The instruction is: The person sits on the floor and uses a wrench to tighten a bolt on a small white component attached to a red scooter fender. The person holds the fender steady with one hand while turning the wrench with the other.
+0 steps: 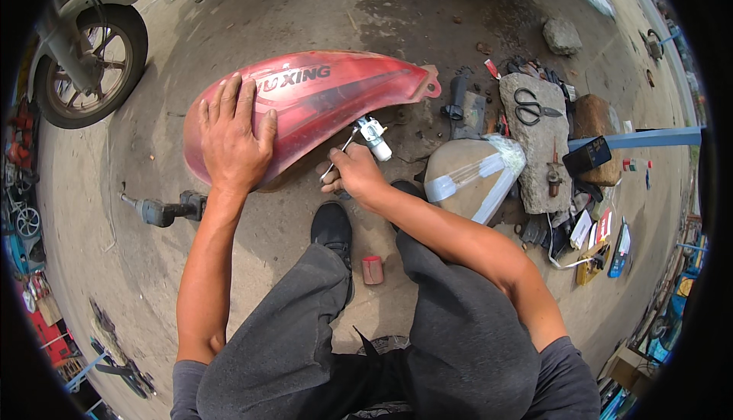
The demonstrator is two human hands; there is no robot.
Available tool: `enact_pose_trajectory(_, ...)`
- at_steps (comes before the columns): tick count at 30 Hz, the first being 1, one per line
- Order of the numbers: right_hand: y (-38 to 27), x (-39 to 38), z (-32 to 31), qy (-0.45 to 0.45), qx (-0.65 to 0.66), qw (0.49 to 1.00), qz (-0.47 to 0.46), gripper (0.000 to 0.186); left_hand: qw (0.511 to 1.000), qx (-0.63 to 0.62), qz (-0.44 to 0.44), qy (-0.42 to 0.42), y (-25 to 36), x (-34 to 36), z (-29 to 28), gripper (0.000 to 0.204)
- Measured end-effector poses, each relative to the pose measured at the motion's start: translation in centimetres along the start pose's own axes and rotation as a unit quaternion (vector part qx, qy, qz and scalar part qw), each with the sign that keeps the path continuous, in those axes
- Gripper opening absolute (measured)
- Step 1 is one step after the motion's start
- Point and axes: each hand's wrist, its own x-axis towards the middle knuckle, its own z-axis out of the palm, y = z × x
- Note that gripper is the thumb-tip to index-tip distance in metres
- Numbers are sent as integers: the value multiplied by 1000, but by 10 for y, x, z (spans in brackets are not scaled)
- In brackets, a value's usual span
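Ground (267,229) of bare concrete carries a red fuel tank (359,76), well in from both side edges, between a motorcycle wheel (114,63) near the left edge and a stone slab (531,153) toward the right one. The left hand (238,141) rests open and flat on the tank's left end, while the right hand (355,172) is just beside the tank's near edge. Black scissors (540,108) lie near the slab's far edge, a silver-and-white fitting (372,137) sits at the tank's near edge, and the right hand grips a slim metal tool (350,142) beside it.
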Motion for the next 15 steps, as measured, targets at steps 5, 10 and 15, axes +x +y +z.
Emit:
enact_pose_trajectory(5, -5, -1, 1, -16, 25, 999, 10, 23, 1000, -1, 2, 2, 0, 0, 1, 51)
enact_pose_trajectory(10, -19, -8, -8, -150, 347, 923, 72, 22, 1000, -6, -4, 4, -1, -1, 0, 51)
enact_pose_trajectory(15, -15, -16, -2, -80, 204, 974, 55, 20, 1000, -9, -1, 5, 0, 0, 1, 51)
